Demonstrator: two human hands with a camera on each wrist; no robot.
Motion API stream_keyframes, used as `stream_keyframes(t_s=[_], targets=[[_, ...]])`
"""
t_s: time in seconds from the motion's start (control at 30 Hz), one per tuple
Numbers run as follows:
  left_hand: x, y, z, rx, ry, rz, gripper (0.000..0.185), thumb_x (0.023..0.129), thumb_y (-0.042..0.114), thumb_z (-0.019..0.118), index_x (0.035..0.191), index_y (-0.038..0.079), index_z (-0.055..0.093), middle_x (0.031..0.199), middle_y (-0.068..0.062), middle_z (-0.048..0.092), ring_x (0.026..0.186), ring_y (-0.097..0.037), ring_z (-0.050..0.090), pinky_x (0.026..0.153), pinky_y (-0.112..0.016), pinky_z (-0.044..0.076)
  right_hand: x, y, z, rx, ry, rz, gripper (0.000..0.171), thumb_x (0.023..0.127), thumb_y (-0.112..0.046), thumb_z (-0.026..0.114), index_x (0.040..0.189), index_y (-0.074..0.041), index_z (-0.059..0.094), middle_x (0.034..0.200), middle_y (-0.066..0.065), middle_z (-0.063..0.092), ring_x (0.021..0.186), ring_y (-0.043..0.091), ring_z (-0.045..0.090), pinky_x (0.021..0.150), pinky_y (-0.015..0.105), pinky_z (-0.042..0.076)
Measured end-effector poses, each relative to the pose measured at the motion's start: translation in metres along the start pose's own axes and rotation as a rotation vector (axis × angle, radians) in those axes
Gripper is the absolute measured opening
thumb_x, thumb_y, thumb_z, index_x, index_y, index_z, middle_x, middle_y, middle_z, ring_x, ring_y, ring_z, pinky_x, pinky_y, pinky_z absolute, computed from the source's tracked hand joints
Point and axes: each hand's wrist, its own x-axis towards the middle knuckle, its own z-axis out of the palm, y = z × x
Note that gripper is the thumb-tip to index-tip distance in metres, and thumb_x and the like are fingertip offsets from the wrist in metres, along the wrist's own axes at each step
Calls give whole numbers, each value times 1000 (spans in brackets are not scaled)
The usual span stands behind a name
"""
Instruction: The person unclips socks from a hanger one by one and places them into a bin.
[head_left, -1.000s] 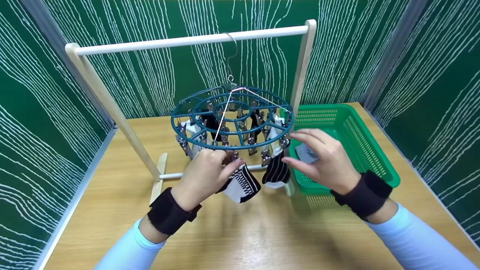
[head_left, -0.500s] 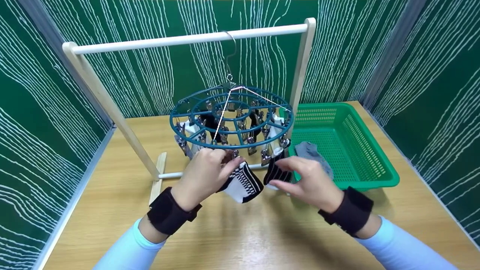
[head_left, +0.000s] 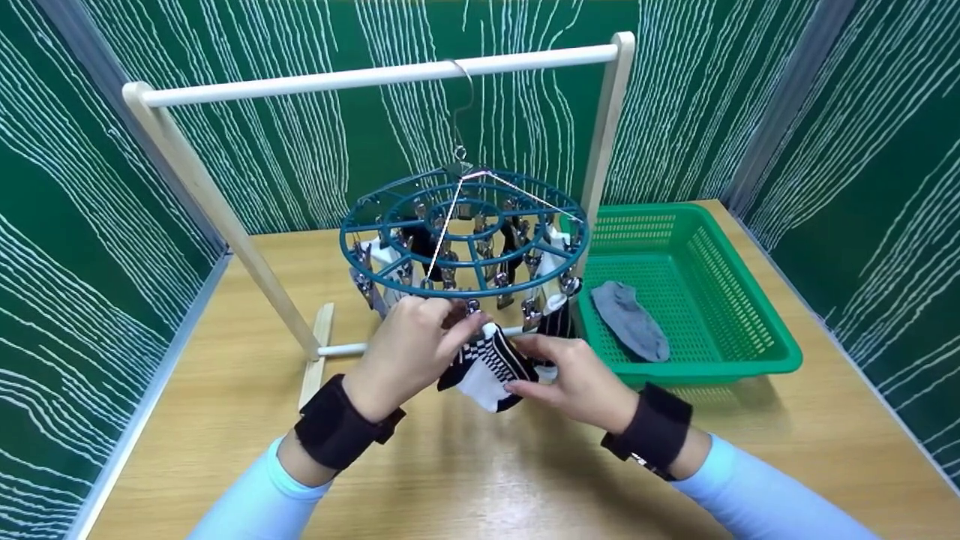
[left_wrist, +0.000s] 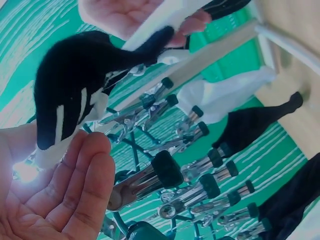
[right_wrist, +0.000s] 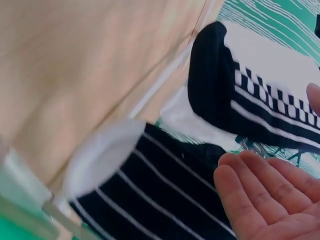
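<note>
In the head view, my left hand [head_left: 412, 337] pinches the cuff end of a black-and-white checked sock [head_left: 484, 379], just under a metal clip [head_left: 472, 306] at the front rim of a round hanger [head_left: 409, 289]. The left wrist view shows the sock's black part [left_wrist: 65, 85] with its pale cuff between thumb and fingers. My right hand [head_left: 581, 379] is at the sock's right edge, thumb across its front and fingers extended. The right wrist view has those fingers [right_wrist: 270, 195] straight, below the checked sock [right_wrist: 270, 95] and beside a pinstriped black sock [right_wrist: 160, 185].
The hanger hooks onto a wooden rack [head_left: 322, 82]. Other socks hang around it, including a white sock [left_wrist: 220, 97] and a black sock [left_wrist: 255, 122]. A green basket [head_left: 750, 307] on the right contains a grey sock [head_left: 630, 319]. Patterned green panels enclose the table [head_left: 495, 480].
My right hand has moved left and down from the hanger's right rim to the checked sock, uncovering the grey sock. The checked sock's toe has shifted slightly right. My left hand stays in place.
</note>
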Motion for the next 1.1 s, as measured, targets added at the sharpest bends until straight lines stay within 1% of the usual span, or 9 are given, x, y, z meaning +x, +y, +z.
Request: stream_keyframes(t_s=[0.1,0.2,0.37,0.47,0.67,0.77,0.93,1.03,1.1], targets=[[0,0,1,-9,3,4,31,107,19,71,79,5,69,63,4,52,57,-8,42,55,-21,35,4,1,5,58,-24,31,51,96,-20,86,136,6,68,125,20,79,107,29,80,94,40,66],[0,0,1,-26,-4,-13,32,108,19,70,79,5,69,64,3,53,58,-8,43,54,-21,36,7,1,11,98,-41,33,45,98,-19,84,132,6,69,119,18,80,103,28,80,90,36,67],[1,0,2,-56,-33,-61,30,108,21,70,84,3,73,68,-2,63,60,-9,51,56,-20,41,9,2,18,135,-26,3,16,100,-9,78,110,5,77,105,19,82,93,31,82,80,31,68],[1,0,2,-58,-40,-62,30,108,21,70,84,3,72,66,0,60,59,-9,49,56,-20,39,8,3,20,142,-3,-16,8,100,-3,76,98,3,79,97,19,83,86,31,82,72,30,67],[1,0,3,-71,-28,-22,34,108,19,70,78,4,67,63,5,49,56,-8,42,53,-20,33,9,3,21,118,51,-67,8,96,1,79,89,2,81,93,19,83,81,30,82,68,31,67],[1,-1,4,-81,-17,10,29,107,17,71,82,4,69,65,2,57,56,-8,45,54,-20,36,8,4,22,117,61,-78,8,95,2,79,88,2,81,93,19,83,78,30,82,65,29,66],[2,-2,7,-96,26,84,18,105,13,72,93,0,76,78,-9,77,60,-14,63,57,-22,50,7,5,23,126,58,-66,8,96,2,79,88,2,81,93,20,83,78,31,82,65,28,66],[1,-2,7,-117,43,105,17,104,11,72,94,-1,77,81,-11,80,61,-16,66,57,-23,52,7,5,23,125,54,-54,9,96,1,79,87,2,81,93,20,83,79,32,83,66,27,66],[1,-3,7,-125,51,115,15,104,9,73,94,-1,78,81,-11,80,62,-16,67,57,-24,53,6,6,24,119,52,-50,12,96,1,78,85,1,80,89,18,83,75,27,81,64,21,63]])
